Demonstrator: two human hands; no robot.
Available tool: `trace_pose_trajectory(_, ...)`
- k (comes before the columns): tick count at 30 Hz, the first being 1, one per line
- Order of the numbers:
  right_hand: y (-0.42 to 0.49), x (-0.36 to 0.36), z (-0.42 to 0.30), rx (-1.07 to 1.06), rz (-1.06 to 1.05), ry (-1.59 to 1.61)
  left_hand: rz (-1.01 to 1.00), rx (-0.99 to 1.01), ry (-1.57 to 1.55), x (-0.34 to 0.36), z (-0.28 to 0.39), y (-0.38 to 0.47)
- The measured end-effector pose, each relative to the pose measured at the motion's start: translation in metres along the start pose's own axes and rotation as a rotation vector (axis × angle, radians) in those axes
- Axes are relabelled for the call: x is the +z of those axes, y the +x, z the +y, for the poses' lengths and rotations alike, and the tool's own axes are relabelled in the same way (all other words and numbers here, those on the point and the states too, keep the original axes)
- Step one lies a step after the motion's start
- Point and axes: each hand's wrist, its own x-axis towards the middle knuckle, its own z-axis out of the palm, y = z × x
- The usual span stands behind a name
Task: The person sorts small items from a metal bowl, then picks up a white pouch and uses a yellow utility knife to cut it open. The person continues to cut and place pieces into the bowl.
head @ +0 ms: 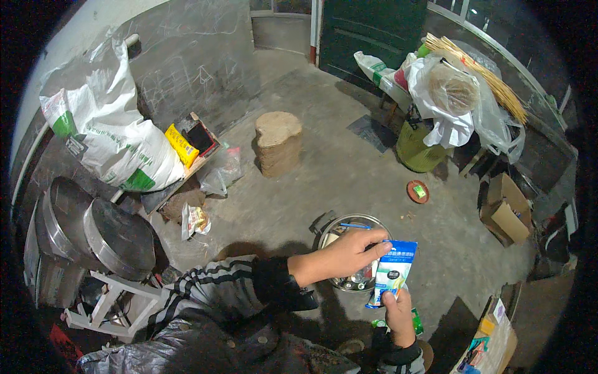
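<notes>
A blue-and-white sachet (pixel 395 269) bearing writing is held upright in front of me. My left hand (pixel 343 255) grips its upper left edge between thumb and fingers. Lower down, my right hand (pixel 398 313) has its thumb pressed on the sachet's bottom part, the fingers behind it. Below and behind my left hand stands a round metal pot (pixel 359 218) on the floor. Small items lie inside, among them a blue stick-like thing (pixel 354 226); my hand and the sachet hide much of the pot's contents.
A tree-stump block (pixel 279 145) stands ahead. To the left are a white woven sack (pixel 110 135) and large metal pans (pixel 122 238). On the right are a green basket (pixel 418 148), a red dish (pixel 417 191), a cardboard box (pixel 507 210) and a low table (pixel 503 348) with small packages.
</notes>
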Motion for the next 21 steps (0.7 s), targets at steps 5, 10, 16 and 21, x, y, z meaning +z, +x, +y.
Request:
trace_pose_trajectory(5,0.000,-0.002,0.004,0.043,-0.066,0.062,-0.057,-0.040,0.040,-0.003,0.011,-0.006)
trace_pose_trajectory(10,0.000,-0.004,0.013,0.142,-0.118,0.271,0.103,-0.030,0.063,0.004,0.010,-0.006)
trace_pose_trajectory(16,0.005,0.000,0.027,0.185,-0.127,0.165,0.061,-0.130,0.178,0.004,-0.002,-0.007)
trace_pose_trajectory(21,0.016,0.017,0.025,-0.117,0.013,0.057,0.152,-0.087,0.250,0.009,-0.004,-0.007)
